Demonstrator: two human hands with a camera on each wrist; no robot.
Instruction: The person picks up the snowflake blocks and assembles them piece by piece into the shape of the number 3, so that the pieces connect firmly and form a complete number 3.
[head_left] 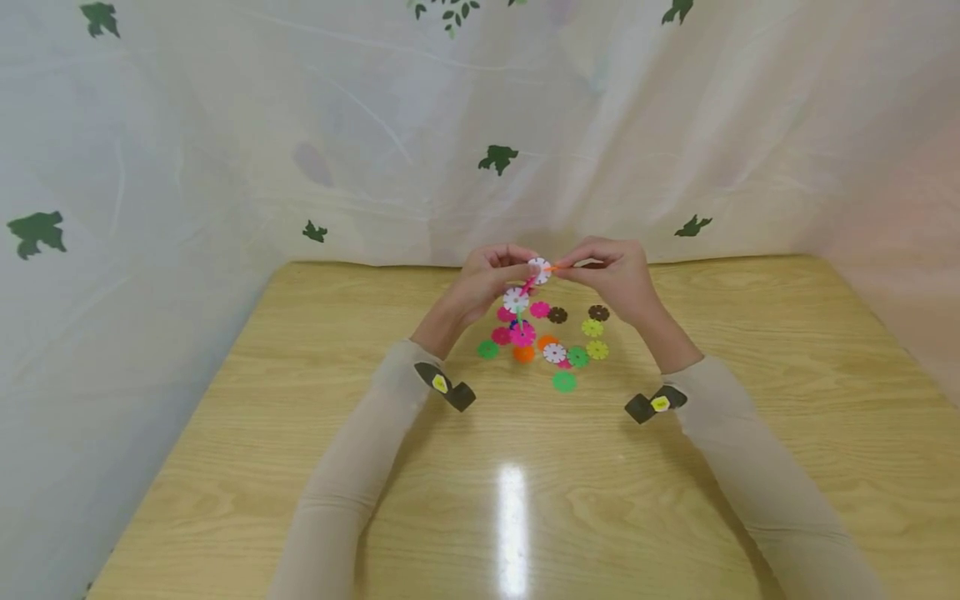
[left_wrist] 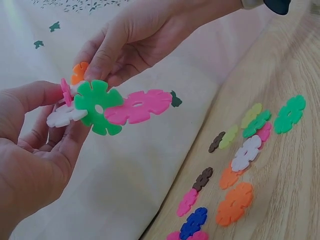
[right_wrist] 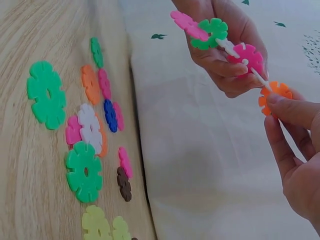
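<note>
Over the far part of the table, my left hand (head_left: pixel 483 283) grips a chain of slotted plastic flower discs near its upper end. That chain runs from a white disc (head_left: pixel 540 270) through a pink disc (right_wrist: pixel 248 59), another white disc (head_left: pixel 516 299) and a green disc (left_wrist: pixel 90 115) to a pink disc (left_wrist: pixel 145 105) at its hanging end. My right hand (head_left: pixel 618 275) pinches an orange disc (right_wrist: pixel 280 92) between thumb and fingers. The orange disc's edge meets the upper white disc, at right angles to it. Fingers partly hide both.
Loose discs lie on the wooden table (head_left: pixel 540 442) below the hands: green (head_left: pixel 565 382), orange (left_wrist: pixel 235 204), white (left_wrist: pixel 247 153), yellow (head_left: pixel 597 349), brown (head_left: pixel 598 312), blue (left_wrist: pixel 193 223) and pink. Some overlap. A pale curtain (head_left: pixel 390 167) with green leaf shapes hangs behind the table's back edge.
</note>
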